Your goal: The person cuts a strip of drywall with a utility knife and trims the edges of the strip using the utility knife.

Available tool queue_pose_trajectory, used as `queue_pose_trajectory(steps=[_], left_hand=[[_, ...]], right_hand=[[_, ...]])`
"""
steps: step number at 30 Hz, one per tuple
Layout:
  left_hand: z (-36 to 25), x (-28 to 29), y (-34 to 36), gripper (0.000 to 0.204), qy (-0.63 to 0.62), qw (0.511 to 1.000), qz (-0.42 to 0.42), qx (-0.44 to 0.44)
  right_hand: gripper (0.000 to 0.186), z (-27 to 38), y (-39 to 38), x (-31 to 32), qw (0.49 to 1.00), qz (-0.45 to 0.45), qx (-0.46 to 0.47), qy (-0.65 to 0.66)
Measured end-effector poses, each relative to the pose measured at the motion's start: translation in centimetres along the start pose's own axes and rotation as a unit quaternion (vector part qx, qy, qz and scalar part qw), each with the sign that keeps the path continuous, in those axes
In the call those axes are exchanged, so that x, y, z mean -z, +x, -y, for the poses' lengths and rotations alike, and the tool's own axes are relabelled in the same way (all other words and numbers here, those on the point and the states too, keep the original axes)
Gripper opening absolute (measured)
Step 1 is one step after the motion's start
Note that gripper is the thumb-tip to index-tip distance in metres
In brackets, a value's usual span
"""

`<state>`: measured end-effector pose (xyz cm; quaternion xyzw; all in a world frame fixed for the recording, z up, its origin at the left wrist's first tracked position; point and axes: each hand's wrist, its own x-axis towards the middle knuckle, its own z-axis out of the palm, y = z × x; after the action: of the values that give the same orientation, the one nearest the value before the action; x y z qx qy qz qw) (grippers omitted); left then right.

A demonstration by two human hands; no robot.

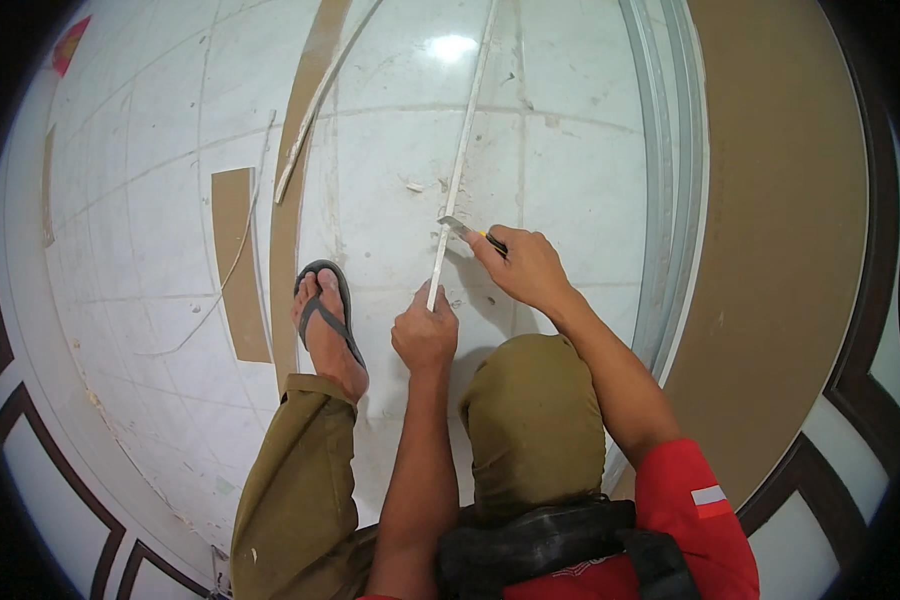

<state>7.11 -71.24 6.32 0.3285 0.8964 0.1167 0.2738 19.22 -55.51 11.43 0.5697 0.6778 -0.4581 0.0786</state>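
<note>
My left hand [425,332] is closed around the near end of a long, narrow white strip [469,112], which runs away from me toward the top of the view. In my right hand [525,266] is a utility knife [458,228] with a black and yellow handle. Its blade lies across the strip, a short way beyond my left hand. White crumbs and dust are scattered on the tiles around the blade.
White floor tiles [400,150] carry dust and scraps. Leftward lie a long brown board strip [288,230], a thin pale strip [320,95] and a short brown board piece [238,270]. Grey metal channels [670,150] and a large brown board [780,200] lie on the right.
</note>
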Motion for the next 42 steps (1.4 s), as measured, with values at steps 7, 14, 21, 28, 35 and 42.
queue_pose_trajectory(steps=[7,14,21,28,35,42], left_hand=[[-0.3,-0.3,0.0,0.029,-0.014,1.000,-0.002,-0.008],[0.1,-0.2,0.0,0.029,-0.016,1.000,-0.006,-0.013],[0.2,0.0,0.0,0.029,0.007,1.000,-0.003,-0.008],[0.0,0.0,0.1,0.029,-0.006,1.000,0.012,-0.001],[-0.5,-0.3,0.0,0.030,-0.013,1.000,0.008,-0.012],[-0.2,-0.1,0.0,0.029,-0.009,1.000,0.002,-0.011]], right_hand=[[0.057,-0.2,1.1,-0.3,0.998,-0.053,0.036,0.022],[0.059,-0.4,0.4,-0.5,1.000,0.007,0.027,0.005],[0.058,0.1,-0.2,-0.5,1.000,0.009,0.015,0.005],[0.056,-0.2,-0.5,-1.0,0.999,0.014,0.030,-0.010],[0.056,0.1,-0.3,-0.5,0.999,-0.013,0.033,0.005],[0.057,0.1,-1.1,-1.1,0.999,0.021,0.042,-0.016]])
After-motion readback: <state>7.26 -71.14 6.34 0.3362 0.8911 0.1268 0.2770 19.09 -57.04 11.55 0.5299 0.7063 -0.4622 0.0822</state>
